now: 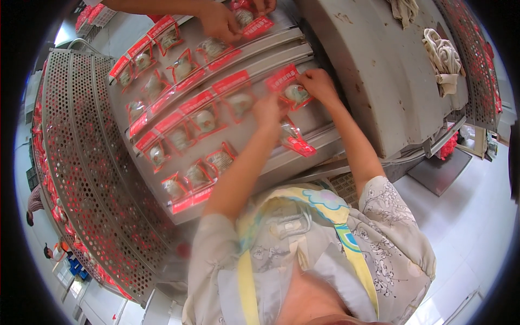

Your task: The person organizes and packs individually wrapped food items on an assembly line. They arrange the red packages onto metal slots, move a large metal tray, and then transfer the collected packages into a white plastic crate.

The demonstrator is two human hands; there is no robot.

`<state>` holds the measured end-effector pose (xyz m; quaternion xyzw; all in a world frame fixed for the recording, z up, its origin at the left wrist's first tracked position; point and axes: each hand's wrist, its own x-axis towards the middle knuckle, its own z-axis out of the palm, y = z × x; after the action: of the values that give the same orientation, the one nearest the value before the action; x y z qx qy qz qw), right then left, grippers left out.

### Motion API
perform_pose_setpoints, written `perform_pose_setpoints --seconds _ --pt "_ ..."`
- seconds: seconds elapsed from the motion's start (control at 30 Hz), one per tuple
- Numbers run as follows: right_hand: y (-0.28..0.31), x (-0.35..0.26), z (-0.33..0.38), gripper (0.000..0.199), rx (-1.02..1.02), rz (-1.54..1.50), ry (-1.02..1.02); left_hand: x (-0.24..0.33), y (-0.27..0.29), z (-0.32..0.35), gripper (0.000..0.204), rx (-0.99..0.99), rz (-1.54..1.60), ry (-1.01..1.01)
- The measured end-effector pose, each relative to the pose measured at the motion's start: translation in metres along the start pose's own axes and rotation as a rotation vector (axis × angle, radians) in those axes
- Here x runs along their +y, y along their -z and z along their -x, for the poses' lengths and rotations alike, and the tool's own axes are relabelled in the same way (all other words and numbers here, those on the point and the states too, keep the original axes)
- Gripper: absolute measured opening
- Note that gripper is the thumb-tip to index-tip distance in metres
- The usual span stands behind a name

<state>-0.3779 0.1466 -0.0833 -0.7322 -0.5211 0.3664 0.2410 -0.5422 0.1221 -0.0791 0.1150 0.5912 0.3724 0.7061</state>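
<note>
My right hand [318, 85] pinches the right edge of a red-and-clear plastic food packet [295, 95] with something round and pale inside. My left hand [267, 112] is smeared by motion at that packet's left side, so its grip does not show. Just below the left hand lies another packet [296, 142], tilted, partly hidden by the hand and wrist. Rows of similar packets [206, 120] lie on the grey metal work surface [260, 157], their red ends along metal strips.
Across the surface, a co-worker's hands [221, 23] handle a packet [246, 16]. Perforated metal guards [89, 162] curve along the left. At the right stands a large metal housing [374, 76] with a pale cloth glove [441, 51] on it.
</note>
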Motion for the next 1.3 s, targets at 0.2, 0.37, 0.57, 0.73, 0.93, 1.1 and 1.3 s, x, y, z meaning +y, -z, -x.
perform_pose_setpoints --seconds 0.2,0.37,0.57,0.73,0.93,1.1,1.3 --pt "-0.019 -0.011 -0.027 0.030 0.034 -0.189 -0.063 0.009 -0.003 0.006 0.024 -0.013 -0.021 -0.131" --pt "-0.016 -0.019 -0.025 0.031 -0.133 -0.113 -0.053 -0.003 0.006 0.010 0.029 -0.004 -0.121 -0.382" --pt "-0.001 -0.022 -0.024 0.026 -0.333 -0.041 -0.211 -0.004 -0.004 0.037 0.046 -0.055 -0.085 -0.312" --pt "-0.021 -0.010 -0.034 0.029 -0.116 -0.153 -0.062 0.002 -0.007 0.030 0.048 -0.191 -0.072 -0.512" --pt "-0.029 -0.020 -0.034 0.029 0.086 -0.201 -0.040 0.010 0.000 0.037 0.039 0.109 -0.693 -0.968" --pt "-0.008 -0.052 -0.021 0.022 0.407 0.203 0.198 0.012 0.038 0.088 0.033 -0.079 -0.593 -0.712" --pt "-0.029 -0.080 -0.040 0.022 0.267 0.237 0.437 0.015 0.079 0.101 0.026 -0.383 -0.628 0.280"
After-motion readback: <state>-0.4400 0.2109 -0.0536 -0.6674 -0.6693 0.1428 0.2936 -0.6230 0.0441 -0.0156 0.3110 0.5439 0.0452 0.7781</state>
